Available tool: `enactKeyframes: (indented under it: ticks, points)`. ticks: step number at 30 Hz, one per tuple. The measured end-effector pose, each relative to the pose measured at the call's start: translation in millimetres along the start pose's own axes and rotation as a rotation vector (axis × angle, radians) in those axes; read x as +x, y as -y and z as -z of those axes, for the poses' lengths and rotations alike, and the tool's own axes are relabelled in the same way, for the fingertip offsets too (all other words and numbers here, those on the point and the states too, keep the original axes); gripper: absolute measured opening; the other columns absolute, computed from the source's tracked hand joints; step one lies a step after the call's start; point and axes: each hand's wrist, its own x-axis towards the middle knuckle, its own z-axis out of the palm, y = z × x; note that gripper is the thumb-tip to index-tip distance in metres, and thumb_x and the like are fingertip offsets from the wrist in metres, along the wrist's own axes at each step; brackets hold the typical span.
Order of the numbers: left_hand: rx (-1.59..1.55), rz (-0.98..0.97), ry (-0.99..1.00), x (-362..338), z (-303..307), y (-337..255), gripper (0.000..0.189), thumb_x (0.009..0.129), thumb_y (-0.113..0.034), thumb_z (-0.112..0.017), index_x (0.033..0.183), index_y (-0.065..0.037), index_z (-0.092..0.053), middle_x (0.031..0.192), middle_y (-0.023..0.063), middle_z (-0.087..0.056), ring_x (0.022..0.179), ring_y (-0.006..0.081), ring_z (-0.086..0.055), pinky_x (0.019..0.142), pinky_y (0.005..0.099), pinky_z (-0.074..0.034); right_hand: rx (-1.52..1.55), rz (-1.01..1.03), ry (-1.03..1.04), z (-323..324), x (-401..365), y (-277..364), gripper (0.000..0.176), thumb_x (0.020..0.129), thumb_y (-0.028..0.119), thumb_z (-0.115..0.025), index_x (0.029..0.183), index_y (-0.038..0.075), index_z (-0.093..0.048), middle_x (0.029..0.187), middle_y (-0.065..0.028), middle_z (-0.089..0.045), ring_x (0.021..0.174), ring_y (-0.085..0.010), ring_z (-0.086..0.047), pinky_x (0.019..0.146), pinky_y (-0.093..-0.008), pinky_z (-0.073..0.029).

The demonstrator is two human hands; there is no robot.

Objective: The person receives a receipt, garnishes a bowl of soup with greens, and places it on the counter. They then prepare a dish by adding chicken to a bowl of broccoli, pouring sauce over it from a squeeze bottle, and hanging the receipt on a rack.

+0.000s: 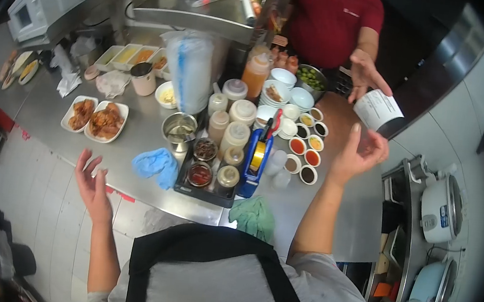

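Observation:
My left hand (pixel 93 185) is held up off the counter's front edge with its fingers apart and nothing in it. The nearest things to it are two white dishes of fried food (pixel 106 121). On the right, my right hand (pixel 363 153) is raised, empty, its fingers spread and partly curled, just below a white printed paper (pixel 378 110). A co-worker's hand (pixel 370 76) is at the paper's upper edge. No contact shows between my right hand and the paper.
A black tray (pixel 204 193) of jars and bottles stands mid-counter beside a blue tape dispenser (pixel 254 163). Small sauce cups (pixel 312 157) lie to its right. A blue cloth (pixel 157 165) and a green cloth (pixel 253 217) rest near the front edge. Rice cookers (pixel 439 209) stand far right.

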Motion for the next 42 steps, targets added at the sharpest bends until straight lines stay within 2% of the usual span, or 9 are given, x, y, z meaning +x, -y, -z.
enactKeyframes:
  ticks: [4,8,12,27,31,34,35,38,42]
  points:
    - [-0.004,0.130,-0.080,-11,8,-8,0.047,0.088,-0.009,-0.049,0.133,-0.006,-0.035,0.133,0.0120,-0.038,0.111,0.0204,-0.046,0.088,0.0303,-0.042,0.204,-0.120,0.006,-5,49,-22,0.039,0.073,0.008,-0.072,0.102,0.003,-0.045,0.101,-0.0083,-0.048,0.094,-0.0169,-0.048,0.081,-0.0318,-0.041]
    - [-0.023,0.136,-0.114,-20,14,2,0.046,0.090,-0.013,-0.048,0.133,-0.007,-0.035,0.132,0.0132,-0.038,0.111,0.0207,-0.046,0.089,0.0314,-0.041,0.522,-0.452,0.042,9,76,-34,0.044,0.076,-0.001,-0.066,0.108,0.003,-0.036,0.093,-0.0137,-0.055,0.085,-0.0173,-0.057,0.075,-0.0288,-0.047]
    - [-0.017,0.162,-0.141,-23,16,8,0.046,0.091,-0.017,-0.049,0.133,-0.006,-0.034,0.132,0.0140,-0.038,0.111,0.0210,-0.047,0.088,0.0319,-0.041,0.489,-0.506,0.125,13,84,-51,0.049,0.076,-0.005,-0.065,0.111,0.004,-0.032,0.092,-0.0159,-0.058,0.083,-0.0166,-0.059,0.074,-0.0263,-0.048]
    - [-0.053,0.154,-0.108,-25,13,-7,0.048,0.089,-0.011,-0.049,0.134,-0.006,-0.033,0.126,0.0130,-0.041,0.107,0.0196,-0.048,0.088,0.0305,-0.042,0.550,-0.322,0.222,10,42,-5,0.041,0.077,-0.008,-0.060,0.111,0.002,-0.040,0.093,-0.0106,-0.056,0.085,-0.0129,-0.056,0.080,-0.0238,-0.045]
    - [-0.194,0.184,0.090,-30,-28,-19,0.050,0.086,-0.011,-0.050,0.134,-0.008,-0.034,0.126,0.0124,-0.042,0.108,0.0212,-0.050,0.085,0.0305,-0.045,0.792,-0.476,0.223,-3,6,3,0.039,0.078,-0.010,-0.058,0.111,0.001,-0.042,0.091,-0.0099,-0.057,0.086,-0.0126,-0.055,0.080,-0.0242,-0.046]
    - [-0.758,0.413,0.734,-42,-106,-70,0.067,0.087,-0.011,-0.050,0.142,-0.014,-0.012,0.133,0.0201,-0.035,0.115,0.0285,-0.048,0.092,0.0372,-0.043,0.864,-0.597,0.184,-10,-34,33,0.038,0.078,-0.010,-0.057,0.111,0.001,-0.041,0.091,-0.0101,-0.056,0.085,-0.0127,-0.055,0.081,-0.0248,-0.045]
    - [-0.733,0.496,0.798,-48,-130,-84,0.074,0.086,-0.010,-0.053,0.143,-0.018,-0.006,0.137,0.0201,-0.031,0.117,0.0283,-0.046,0.093,0.0377,-0.042,0.844,-0.616,0.209,-11,-49,50,0.038,0.079,-0.009,-0.057,0.111,0.001,-0.040,0.091,-0.0102,-0.056,0.086,-0.0128,-0.055,0.081,-0.0250,-0.045]
    - [-0.761,0.202,0.711,-45,-166,-105,0.087,0.077,0.007,-0.058,0.143,-0.017,-0.006,0.141,0.0157,-0.025,0.118,0.0222,-0.044,0.090,0.0334,-0.044,0.859,-0.528,0.338,-14,-77,90,0.034,0.080,-0.009,-0.055,0.110,0.000,-0.040,0.093,-0.0088,-0.053,0.086,-0.0125,-0.053,0.082,-0.0255,-0.044]
    - [-0.691,0.117,0.628,-29,-177,-72,0.071,0.074,0.009,-0.059,0.137,-0.007,-0.030,0.127,0.0095,-0.041,0.104,0.0151,-0.054,0.080,0.0242,-0.047,0.932,-0.545,0.377,-19,-94,100,0.034,0.079,-0.011,-0.056,0.108,-0.001,-0.042,0.096,-0.0094,-0.051,0.087,-0.0125,-0.052,0.083,-0.0256,-0.043]
